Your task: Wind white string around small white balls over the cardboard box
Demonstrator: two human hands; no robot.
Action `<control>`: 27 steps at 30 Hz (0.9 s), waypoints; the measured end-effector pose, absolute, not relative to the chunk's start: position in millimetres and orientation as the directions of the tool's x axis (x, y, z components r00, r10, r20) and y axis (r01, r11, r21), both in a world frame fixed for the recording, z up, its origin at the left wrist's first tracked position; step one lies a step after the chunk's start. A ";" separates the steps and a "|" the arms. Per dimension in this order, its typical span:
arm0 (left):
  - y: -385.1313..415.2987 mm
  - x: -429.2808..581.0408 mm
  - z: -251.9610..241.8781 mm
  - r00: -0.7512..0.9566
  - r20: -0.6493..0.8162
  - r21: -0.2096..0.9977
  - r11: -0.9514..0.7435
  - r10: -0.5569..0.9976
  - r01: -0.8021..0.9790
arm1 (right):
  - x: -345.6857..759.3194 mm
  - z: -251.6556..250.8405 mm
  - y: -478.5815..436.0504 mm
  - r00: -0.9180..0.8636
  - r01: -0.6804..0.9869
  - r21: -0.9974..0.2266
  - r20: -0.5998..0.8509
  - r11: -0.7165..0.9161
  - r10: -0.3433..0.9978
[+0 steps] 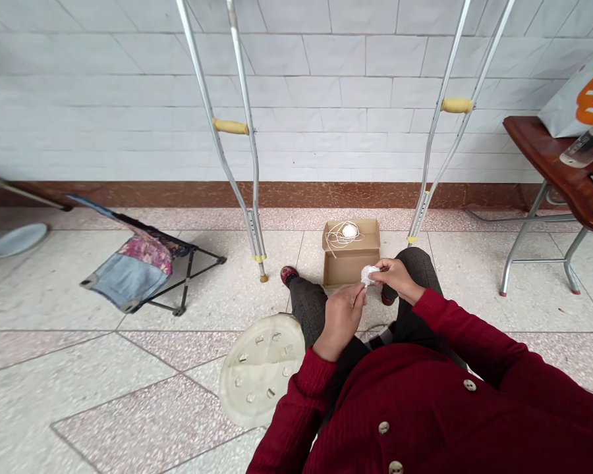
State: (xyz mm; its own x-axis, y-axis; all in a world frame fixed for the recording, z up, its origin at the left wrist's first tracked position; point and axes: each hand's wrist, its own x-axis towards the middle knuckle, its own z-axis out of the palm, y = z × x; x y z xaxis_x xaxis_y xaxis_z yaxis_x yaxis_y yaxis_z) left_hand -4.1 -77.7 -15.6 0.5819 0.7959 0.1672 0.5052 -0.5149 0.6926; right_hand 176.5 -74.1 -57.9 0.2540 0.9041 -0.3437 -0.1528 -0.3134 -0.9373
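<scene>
My right hand grips a small white wad of cotton or tissue from the right, and the fingers of my left hand pinch its lower edge. A thin white thread may run from the wad, but it is too fine to tell. Both hands are just in front of an open cardboard box on the floor. Inside the box lie a white ball and loose loops of white string.
Two aluminium crutches lean against the tiled wall. A round perforated plastic seat lies by my left knee. A folding stool and a pale plate are on the left floor. A brown table at right holds a bottle and bag.
</scene>
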 end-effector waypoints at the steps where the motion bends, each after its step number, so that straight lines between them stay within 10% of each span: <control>1: -77.7 -3.7 -14.8 0.581 0.170 0.697 -0.514 0.796 0.500 | 176.8 -57.5 -73.3 0.266 -0.156 -0.940 -0.337 -0.304 0.903; 12: -85.8 1.0 -80.2 0.547 -0.005 0.806 -0.320 0.837 0.497 | 170.1 -26.9 -88.7 0.114 -0.315 -0.892 -0.376 -0.325 0.920; 18: -42.6 -4.9 -69.9 0.746 0.104 0.670 -0.601 0.658 0.437 | 171.5 -41.0 -111.9 -0.216 -0.142 -0.812 -0.532 -0.566 0.818; 23: -19.7 0.9 -30.9 0.777 0.226 0.402 -0.783 0.588 0.475 | 179.8 -69.7 -91.5 0.079 0.026 -0.884 -0.464 -0.467 0.883; 27: -36.2 11.6 -23.8 0.722 0.174 0.516 -0.687 0.670 0.512 | 182.8 -71.2 -59.8 0.376 -0.005 -0.971 -0.224 -0.240 0.899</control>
